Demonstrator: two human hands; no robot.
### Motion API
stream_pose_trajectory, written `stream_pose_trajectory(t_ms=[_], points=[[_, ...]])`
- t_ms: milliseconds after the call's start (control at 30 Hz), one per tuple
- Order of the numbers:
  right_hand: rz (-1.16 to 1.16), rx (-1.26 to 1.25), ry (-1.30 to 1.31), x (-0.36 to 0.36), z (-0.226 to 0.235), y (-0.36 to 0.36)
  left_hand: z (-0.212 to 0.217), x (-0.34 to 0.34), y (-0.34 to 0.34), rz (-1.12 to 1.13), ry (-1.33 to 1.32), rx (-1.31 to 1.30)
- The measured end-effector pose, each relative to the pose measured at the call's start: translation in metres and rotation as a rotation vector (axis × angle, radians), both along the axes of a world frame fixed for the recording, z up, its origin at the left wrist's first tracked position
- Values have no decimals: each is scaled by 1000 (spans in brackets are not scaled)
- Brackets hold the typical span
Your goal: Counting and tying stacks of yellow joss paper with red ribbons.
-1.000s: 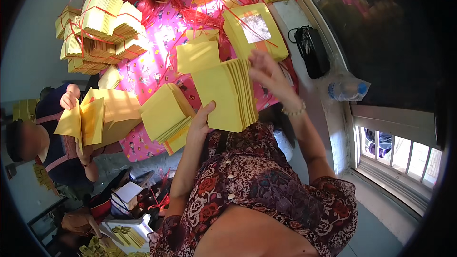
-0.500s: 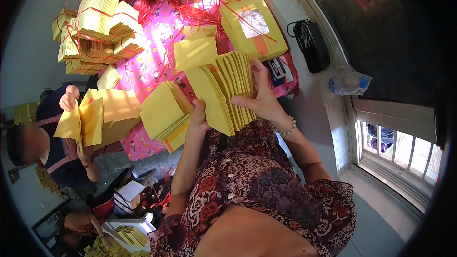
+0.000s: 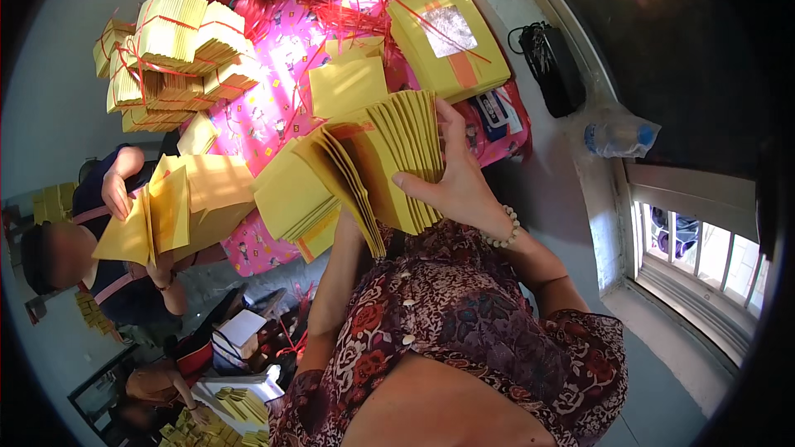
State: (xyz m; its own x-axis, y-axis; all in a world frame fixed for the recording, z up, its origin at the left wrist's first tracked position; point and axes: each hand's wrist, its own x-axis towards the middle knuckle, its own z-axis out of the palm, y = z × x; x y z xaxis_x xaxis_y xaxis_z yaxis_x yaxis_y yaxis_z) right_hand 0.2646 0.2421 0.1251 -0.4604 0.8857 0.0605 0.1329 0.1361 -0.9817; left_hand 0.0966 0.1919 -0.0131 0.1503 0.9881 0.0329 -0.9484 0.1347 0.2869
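A thick stack of yellow paper envelopes (image 3: 404, 145) stands on edge between my hands, in front of my patterned blouse. It is parted, with a wide gap between its left portion and the rest. My right hand (image 3: 464, 186), a beaded bracelet at the wrist, grips the right portion, thumb on the near face and fingers around the far edge. My left hand (image 3: 349, 230) supports the left portion from behind; its fingers are mostly hidden by the paper. Just left lies another pile of yellow envelopes (image 3: 286, 190); beyond, flat yellow envelopes (image 3: 348, 87) rest on the pink table cover (image 3: 277, 58).
Bundles tied with red string (image 3: 170, 29) are heaped at far left. A large yellow package (image 3: 435, 25) and a black pouch (image 3: 555, 74) lie far right, near a wrapped plastic bottle (image 3: 617, 139). At left a co-worker's hand (image 3: 118, 186) holds yellow envelopes; another person works lower left.
The left portion of the stack has swung away from the rest, toward me and left, opening a gap. My left hand has gone behind it. The co-worker's raised hand has lowered slightly.
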Motion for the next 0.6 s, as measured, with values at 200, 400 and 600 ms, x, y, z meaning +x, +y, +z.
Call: stream_pose_trajectory(t_ms=[200, 400, 600], points=[[14, 70, -142, -3, 14, -8, 1, -4, 1, 26, 13, -28], [32, 64, -131, -6, 17, -8, -5, -3, 1, 46, 54, -78], [28, 33, -132, 0, -3, -6, -26, 2, -5, 78, 238, -285]])
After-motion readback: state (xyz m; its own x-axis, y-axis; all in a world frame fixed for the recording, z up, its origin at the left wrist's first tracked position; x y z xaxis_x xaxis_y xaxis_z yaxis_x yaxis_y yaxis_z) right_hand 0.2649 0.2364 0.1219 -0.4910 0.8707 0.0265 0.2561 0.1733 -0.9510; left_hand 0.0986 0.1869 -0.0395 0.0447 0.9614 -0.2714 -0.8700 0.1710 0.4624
